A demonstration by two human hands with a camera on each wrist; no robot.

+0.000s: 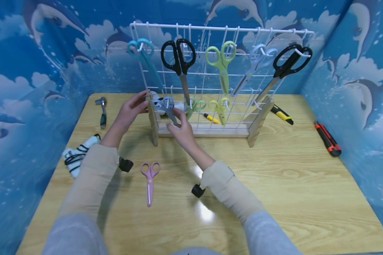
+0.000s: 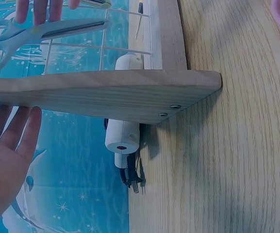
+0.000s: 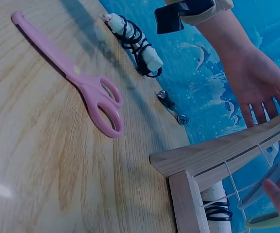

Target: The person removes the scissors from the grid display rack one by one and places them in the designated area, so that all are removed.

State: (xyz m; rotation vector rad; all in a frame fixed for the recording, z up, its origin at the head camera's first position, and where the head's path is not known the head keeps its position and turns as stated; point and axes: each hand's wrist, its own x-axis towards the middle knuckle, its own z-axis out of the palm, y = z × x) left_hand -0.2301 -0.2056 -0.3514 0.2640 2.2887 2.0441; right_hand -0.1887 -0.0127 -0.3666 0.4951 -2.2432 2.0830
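My right hand (image 1: 185,132) is at the lower left of a white wire rack (image 1: 204,75), its thumb and fingers pinching the blade of light blue-grey scissors (image 1: 165,105). The same scissors (image 2: 28,36) show at the upper left of the left wrist view, with fingertips close by. My left hand (image 1: 129,112) touches the rack's left wooden side panel (image 1: 153,122) from outside, fingers fairly straight. Green scissors (image 1: 193,105) hang just right of the right hand. Below the hands, pink scissors (image 1: 150,180) lie on the table, handles toward the rack.
Several scissors hang on the upper row, including teal scissors (image 1: 148,63) and black-handled scissors (image 1: 178,60). A ratchet wrench (image 1: 103,113) and a white corded thing (image 1: 79,154) lie left. To the right are a yellow utility knife (image 1: 281,114) and a red-black one (image 1: 327,139).
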